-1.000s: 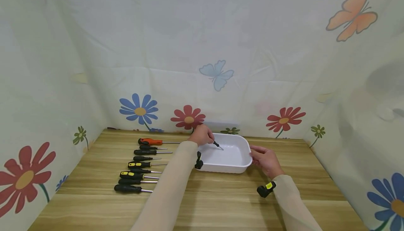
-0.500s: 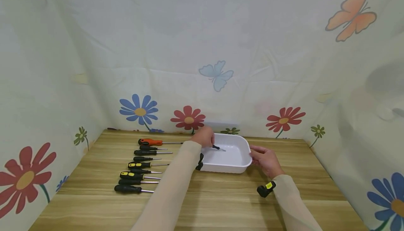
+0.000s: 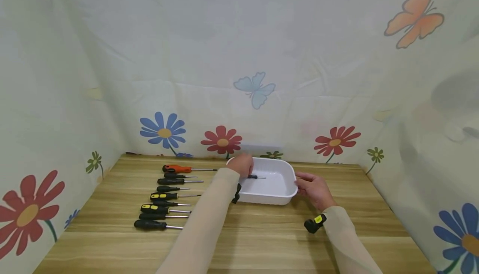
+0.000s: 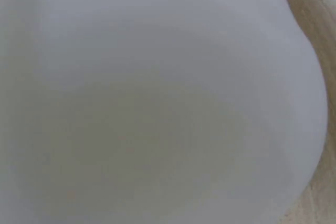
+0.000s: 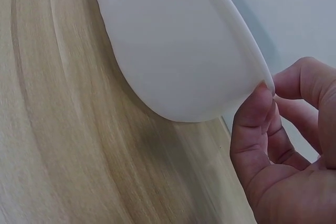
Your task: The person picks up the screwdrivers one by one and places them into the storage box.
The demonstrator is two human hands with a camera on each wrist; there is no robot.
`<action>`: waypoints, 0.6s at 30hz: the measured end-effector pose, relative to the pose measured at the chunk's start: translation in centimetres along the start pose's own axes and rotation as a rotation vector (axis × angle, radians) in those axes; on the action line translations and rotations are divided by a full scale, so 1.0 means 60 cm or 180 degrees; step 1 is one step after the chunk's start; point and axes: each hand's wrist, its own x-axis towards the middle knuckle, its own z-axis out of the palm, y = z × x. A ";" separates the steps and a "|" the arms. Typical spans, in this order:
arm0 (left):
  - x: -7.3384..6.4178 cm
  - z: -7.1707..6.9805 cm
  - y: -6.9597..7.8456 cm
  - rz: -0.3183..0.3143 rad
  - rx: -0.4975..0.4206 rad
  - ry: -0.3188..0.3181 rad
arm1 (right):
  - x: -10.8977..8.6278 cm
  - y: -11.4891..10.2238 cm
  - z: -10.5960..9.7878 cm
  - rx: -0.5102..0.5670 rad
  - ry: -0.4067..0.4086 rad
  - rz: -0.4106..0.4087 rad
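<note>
In the head view, my left hand [image 3: 241,165], slightly blurred, reaches down over the left side of a white plastic tray [image 3: 267,199]. Its fingers are at the handle end of a small black screwdriver [image 3: 256,177], lying almost flat low inside the tray with its metal tip to the right; the fingers hide the handle's end. At the tray's right side, my right hand [image 3: 313,190] grips the rim. The right wrist view shows thumb and fingers pinching the tray [image 5: 184,40] at its corner. Only the blurred white tray wall [image 4: 210,51] fills most of the left wrist view.
Left of the tray, several screwdrivers [image 3: 164,205] lie in a column on the wooden table [image 3: 269,240], handles to the left. An orange-handled screwdriver [image 3: 183,169] is farthest back. A flower-printed curtain [image 3: 187,78] hangs behind the table.
My left hand has lowered a little into the tray, and the screwdriver has gone from slanting to almost level, with more of its handle showing. The right hand stays at the rim.
</note>
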 end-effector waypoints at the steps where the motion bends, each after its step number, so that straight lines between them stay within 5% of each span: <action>1: 0.000 0.002 -0.001 -0.0007 0.0009 0.0017 | 0.000 0.000 0.000 -0.0005 -0.0005 0.0000; 18: -0.011 -0.002 0.000 0.0118 0.0153 0.0035 | 0.008 0.003 0.000 -0.0053 0.0016 -0.0026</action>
